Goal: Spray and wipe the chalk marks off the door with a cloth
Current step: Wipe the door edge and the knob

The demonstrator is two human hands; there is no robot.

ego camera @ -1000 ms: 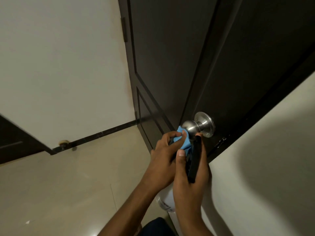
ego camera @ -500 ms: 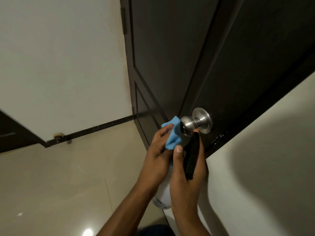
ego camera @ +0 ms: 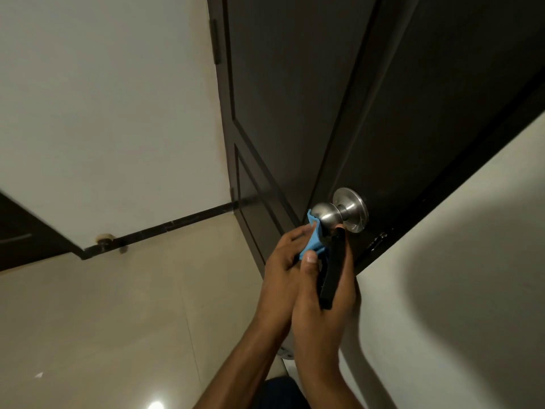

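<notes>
Hands at dark door (ego camera: 295, 93) | left hand (ego camera: 284, 262) pinches blue cloth (ego camera: 313, 240) against steel knob (ego camera: 324, 217) | right hand (ego camera: 326, 296), beside it, grips black spray bottle (ego camera: 331, 278)

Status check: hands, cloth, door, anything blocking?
Left hand presses blue cloth on door knob. Right hand grips black spray bottle head. Dark door: no chalk visible. Nothing blocking.

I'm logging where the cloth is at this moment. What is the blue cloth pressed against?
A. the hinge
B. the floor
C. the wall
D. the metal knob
D: the left hand holds the cloth against the knob, while the right hand grips the black sprayer just below it.
</notes>
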